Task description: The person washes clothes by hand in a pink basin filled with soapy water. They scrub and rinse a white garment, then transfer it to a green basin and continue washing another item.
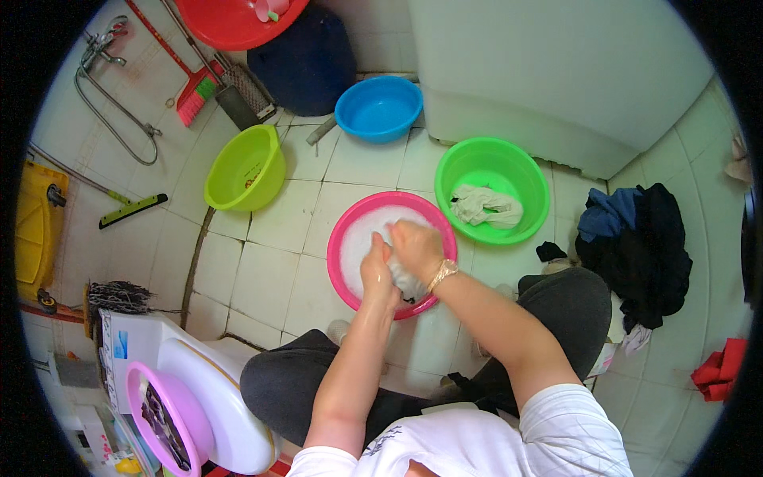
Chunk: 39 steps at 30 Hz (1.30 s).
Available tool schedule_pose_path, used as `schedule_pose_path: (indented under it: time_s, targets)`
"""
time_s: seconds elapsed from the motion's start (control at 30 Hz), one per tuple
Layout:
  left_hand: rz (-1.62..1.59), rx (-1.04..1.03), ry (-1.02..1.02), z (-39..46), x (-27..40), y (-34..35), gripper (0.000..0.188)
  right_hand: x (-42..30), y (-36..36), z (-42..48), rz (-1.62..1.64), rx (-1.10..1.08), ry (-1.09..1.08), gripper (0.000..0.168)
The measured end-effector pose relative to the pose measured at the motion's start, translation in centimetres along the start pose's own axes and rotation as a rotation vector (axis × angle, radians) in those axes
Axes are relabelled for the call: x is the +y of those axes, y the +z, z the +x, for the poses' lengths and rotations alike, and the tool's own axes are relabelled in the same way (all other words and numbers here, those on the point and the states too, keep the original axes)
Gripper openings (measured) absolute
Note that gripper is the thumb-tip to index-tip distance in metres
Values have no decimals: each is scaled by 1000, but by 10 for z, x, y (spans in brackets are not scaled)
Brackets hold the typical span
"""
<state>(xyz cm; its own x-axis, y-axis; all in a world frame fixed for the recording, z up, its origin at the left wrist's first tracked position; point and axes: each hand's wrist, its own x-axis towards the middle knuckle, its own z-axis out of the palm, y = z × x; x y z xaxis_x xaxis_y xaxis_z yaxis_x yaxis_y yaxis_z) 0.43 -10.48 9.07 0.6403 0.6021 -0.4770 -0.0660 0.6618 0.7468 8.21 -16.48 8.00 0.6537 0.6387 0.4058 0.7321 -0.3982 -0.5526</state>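
Between my knees a pink plastic basin (334,262) stands on the tiled floor, filled with white suds (360,238). Over it, my left hand (377,271) and my right hand (417,247) are close together, both gripping a wet white cloth (405,279). Part of the cloth is hidden by my fingers, and its lower end with a dark spot hangs towards the near rim. A bracelet circles my right wrist. Just beyond, to the right, a green basin (442,185) holds a pale wrung garment (486,206).
A blue basin (378,110) and a yellow-green basin (244,170) stand farther off. Dark clothes (644,250) are heaped at the right. A toilet (208,393) at the left bears a purple basin (199,417). A broom (194,95) and a squeegee (132,210) lean on the wall.
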Motion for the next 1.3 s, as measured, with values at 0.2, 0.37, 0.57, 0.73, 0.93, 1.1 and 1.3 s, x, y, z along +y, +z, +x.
schedule_pose_path:
  time_s: [0.2, 0.37, 0.57, 0.73, 0.93, 1.1, 1.3]
  targets:
    - [-460, -888, -120, 67, -2, -91, 36, -84, 5, -30, 203, 48, -302, 27]
    - [-33, 74, -71, -3, 5, 3, 40, 10, -1, 8, 127, 17, 135, 15]
    - [-365, -741, -182, 55, 12, -80, 45, -90, -2, -34, 436, 114, -438, 20]
    - [-16, 73, -51, -2, -14, 2, 47, -5, -13, 9, 93, 8, 88, 20]
    - [-394, -696, -103, 38, 3, -60, 44, -61, -2, -23, 330, 148, -282, 24]
    - [-78, -31, -37, 9, -8, -30, 42, -33, -13, 1, 302, -45, 177, 22]
    - [-318, -358, -175, 34, -7, -40, 49, -47, 20, -28, 336, 131, -203, 29]
